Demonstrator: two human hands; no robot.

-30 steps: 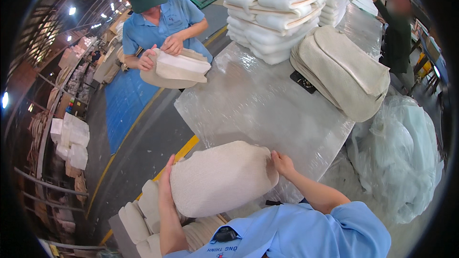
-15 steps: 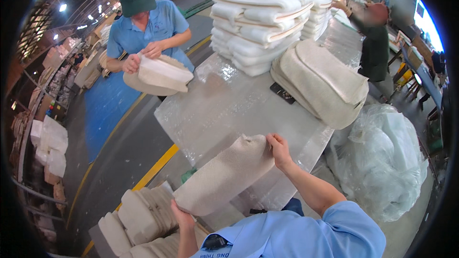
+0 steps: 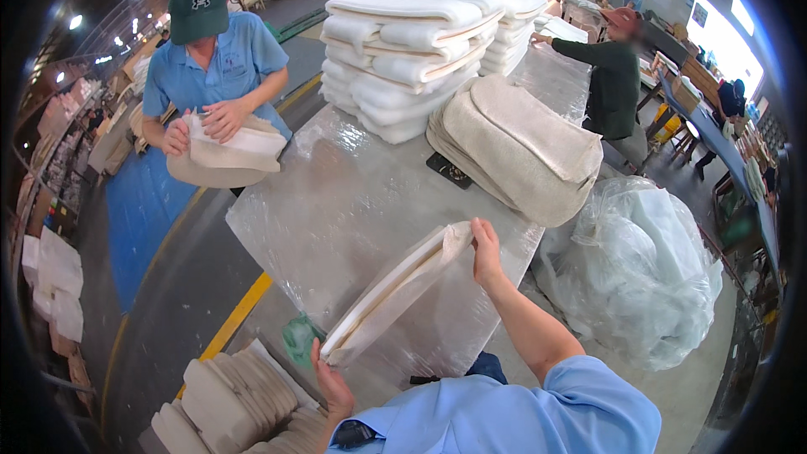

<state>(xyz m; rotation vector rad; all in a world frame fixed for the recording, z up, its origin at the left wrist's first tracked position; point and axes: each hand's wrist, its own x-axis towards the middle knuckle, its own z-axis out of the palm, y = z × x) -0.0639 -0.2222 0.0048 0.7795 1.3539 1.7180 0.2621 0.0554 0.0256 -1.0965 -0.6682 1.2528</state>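
Over the near part of the table, I hold a beige fabric-covered cushion (image 3: 416, 286) by its two ends. It is tilted edge-on, with a white and tan layered strip showing along its open long side. My left hand (image 3: 333, 382) grips the near-left end, and most of its fingers are behind the cushion. My right hand (image 3: 485, 250) pinches the far-right end, thumb and fingers closed on the fabric. Beyond that hand lies a pile of beige fabric cushions (image 3: 521, 147) on the table.
A tall stack of folded white padding (image 3: 403, 55) stands on the plastic-covered table (image 3: 290, 210). Beige cushions (image 3: 223, 403) are piled at lower left, near a green bundle (image 3: 299, 340). A clear plastic bag (image 3: 635, 273) bulges at right. Across the table, a co-worker (image 3: 214, 67) handles another cushion.
The cushion has turned from its broad beige face to edge-on, so its open side shows. Both hands have kept their hold. The co-worker's hand has moved over their cushion.
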